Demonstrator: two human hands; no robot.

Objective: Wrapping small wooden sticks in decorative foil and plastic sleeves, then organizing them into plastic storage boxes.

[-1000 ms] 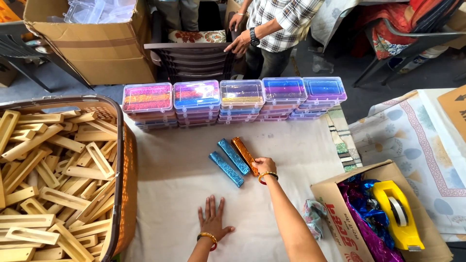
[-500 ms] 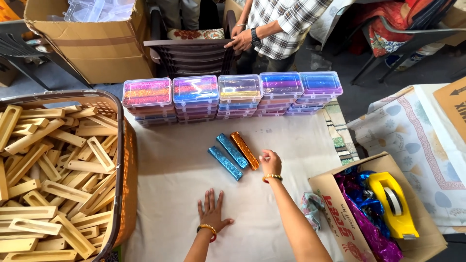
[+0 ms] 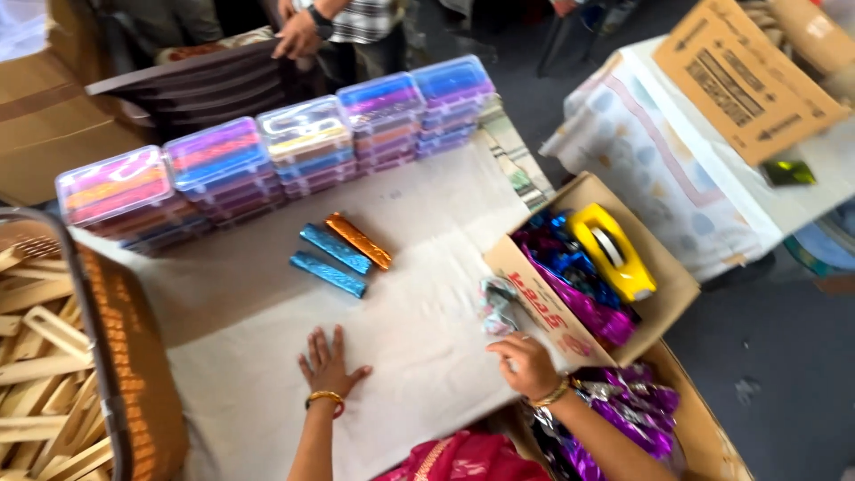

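On the counter (image 3: 419,347), covered with a pale sheet, the left hand (image 3: 328,365) lies flat, palm down, fingers (image 3: 317,343) spread apart and holding nothing. To its right the right hand (image 3: 525,365) sits at the counter's edge, just beside the open cardboard box (image 3: 552,307); its fingers (image 3: 499,349) are curled loosely together, and whether they pinch anything cannot be told. A crumpled bit of pale wrapper (image 3: 495,303) lies just above that hand, against the box wall.

Farther up the sheet, well apart from both hands, three foil-wrapped bars lie side by side at a slant: two blue bars (image 3: 334,260) and an orange bar (image 3: 357,240), the orange one nearest the stacks. Behind them runs a row of clear plastic cases (image 3: 276,151), stacked and filled with coloured contents. The box holds shiny purple and blue foil (image 3: 579,298) and a yellow tape dispenser (image 3: 613,251). At the left, a basket (image 3: 120,356) holds pale wooden pieces (image 3: 40,356). Another person's hand (image 3: 298,37) rests on a dark chair (image 3: 196,85) beyond the cases.
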